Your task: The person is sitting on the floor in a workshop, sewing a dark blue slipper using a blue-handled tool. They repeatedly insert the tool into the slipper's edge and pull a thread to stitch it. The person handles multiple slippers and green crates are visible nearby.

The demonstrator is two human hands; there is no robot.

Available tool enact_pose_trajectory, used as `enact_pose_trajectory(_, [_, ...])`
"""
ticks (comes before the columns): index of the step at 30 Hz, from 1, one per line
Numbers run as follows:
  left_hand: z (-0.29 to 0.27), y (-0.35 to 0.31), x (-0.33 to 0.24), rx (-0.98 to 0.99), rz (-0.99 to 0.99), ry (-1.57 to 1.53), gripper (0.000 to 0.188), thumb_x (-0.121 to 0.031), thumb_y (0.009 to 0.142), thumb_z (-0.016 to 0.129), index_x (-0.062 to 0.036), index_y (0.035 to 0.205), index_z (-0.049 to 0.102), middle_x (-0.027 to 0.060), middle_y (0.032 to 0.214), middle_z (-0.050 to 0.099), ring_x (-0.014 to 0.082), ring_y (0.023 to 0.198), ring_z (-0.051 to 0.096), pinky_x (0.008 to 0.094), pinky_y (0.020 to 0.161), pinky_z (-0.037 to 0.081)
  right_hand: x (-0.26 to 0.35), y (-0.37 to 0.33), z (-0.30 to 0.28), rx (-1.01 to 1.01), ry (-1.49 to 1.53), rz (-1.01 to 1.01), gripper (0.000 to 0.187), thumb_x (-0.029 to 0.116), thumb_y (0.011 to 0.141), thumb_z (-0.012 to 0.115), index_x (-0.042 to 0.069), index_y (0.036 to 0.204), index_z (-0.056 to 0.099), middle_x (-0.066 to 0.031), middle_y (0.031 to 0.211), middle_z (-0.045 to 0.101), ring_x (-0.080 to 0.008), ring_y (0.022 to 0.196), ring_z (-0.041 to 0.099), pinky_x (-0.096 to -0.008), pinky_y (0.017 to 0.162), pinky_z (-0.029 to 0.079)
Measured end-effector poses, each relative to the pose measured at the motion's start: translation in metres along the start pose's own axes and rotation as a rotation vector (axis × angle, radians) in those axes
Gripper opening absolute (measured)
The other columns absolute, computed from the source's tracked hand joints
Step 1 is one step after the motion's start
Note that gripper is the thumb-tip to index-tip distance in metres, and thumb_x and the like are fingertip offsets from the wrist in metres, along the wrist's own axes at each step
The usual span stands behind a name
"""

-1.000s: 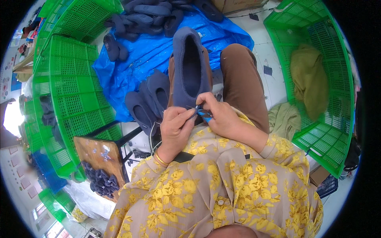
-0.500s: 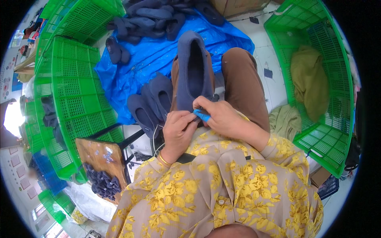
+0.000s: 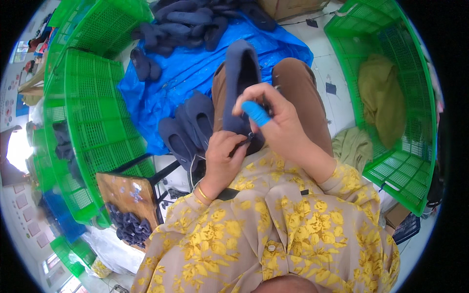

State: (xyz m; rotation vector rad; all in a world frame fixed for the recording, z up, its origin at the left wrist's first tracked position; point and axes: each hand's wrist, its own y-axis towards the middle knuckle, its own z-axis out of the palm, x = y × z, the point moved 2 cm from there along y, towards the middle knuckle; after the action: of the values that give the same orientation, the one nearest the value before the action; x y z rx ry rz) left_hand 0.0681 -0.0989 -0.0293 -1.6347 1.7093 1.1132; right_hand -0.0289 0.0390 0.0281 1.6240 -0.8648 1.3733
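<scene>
A dark blue knit slipper (image 3: pixel 235 63) lies lengthwise over my left thigh, its opening facing up. At its near end my left hand (image 3: pixel 223 158) is closed, thumb and fingertips pinching the slipper beside a small dark piece that looks like a fabric bow (image 3: pixel 250 136). My right hand (image 3: pixel 276 115) is lifted over the slipper with its fingers curled. Blue tape (image 3: pixel 256 113) wraps one of its digits. Whatever lies between those fingers is too small and blurred to make out. More dark blue slippers (image 3: pixel 173 141) rest just left of my leg.
Many slippers (image 3: pixel 185 24) are heaped on a blue plastic sheet (image 3: pixel 171 93) ahead. Dark fabric bows (image 3: pixel 128 224) sit on a wooden stool (image 3: pixel 122 188) at left. Green crates (image 3: pixel 93 112) stand left; another crate (image 3: pixel 342 53) at right holds olive cloth (image 3: pixel 382 102).
My right hand has risen up and away from my left hand, over the slipper opening. The slipper has shifted slightly right. My left hand stays at its near end.
</scene>
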Motion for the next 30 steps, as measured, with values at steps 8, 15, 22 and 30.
enact_pose_trajectory(8, [-0.022, 0.052, -0.025, 0.074, 0.192, 0.097, 0.019, -0.002, 0.08, 0.063, -0.005, 0.099, 0.067, 0.0105, 0.099, 0.063, 0.03, 0.089, 0.06, 0.037, 0.077, 0.047, -0.005, -0.021, -0.012, 0.073, 0.424, 0.304, 0.007, 0.011, 0.099, 0.053, 0.008, 0.105, 0.054, 0.0051, 0.073, 0.046, -0.0022, 0.064, 0.042, -0.0189, 0.057, 0.035])
enact_pose_trajectory(15, [-0.041, 0.107, -0.032, 0.687, 0.433, 0.645, 0.014, -0.01, 0.077, 0.067, -0.0105, 0.091, 0.069, 0.0038, 0.09, 0.063, 0.027, 0.081, 0.055, 0.0378, 0.071, 0.042, 0.001, -0.023, -0.025, 0.032, 0.369, 0.303, 0.007, 0.011, 0.098, 0.056, 0.008, 0.103, 0.056, 0.0072, 0.08, 0.046, -0.0011, 0.068, 0.039, -0.0181, 0.06, 0.034])
enact_pose_trajectory(22, [-0.006, 0.096, -0.06, 0.458, 0.147, 0.31, 0.014, -0.017, 0.083, 0.068, -0.0033, 0.082, 0.065, 0.0149, 0.077, 0.064, 0.0349, 0.072, 0.06, 0.0432, 0.063, 0.047, 0.033, -0.024, -0.067, -0.2, 0.405, 0.189, 0.007, 0.009, 0.097, 0.056, 0.007, 0.104, 0.056, 0.0073, 0.084, 0.051, -0.0006, 0.07, 0.041, -0.0179, 0.062, 0.035])
enact_pose_trajectory(30, [0.013, 0.079, -0.065, 0.605, 0.07, -0.014, 0.015, -0.01, 0.086, 0.065, 0.0017, 0.096, 0.066, 0.0187, 0.088, 0.066, 0.0322, 0.08, 0.066, 0.0364, 0.07, 0.051, -0.022, -0.079, -0.075, -0.25, 0.219, 0.462, 0.008, 0.011, 0.096, 0.057, 0.004, 0.099, 0.054, 0.0027, 0.088, 0.051, -0.0062, 0.08, 0.046, -0.0219, 0.076, 0.039])
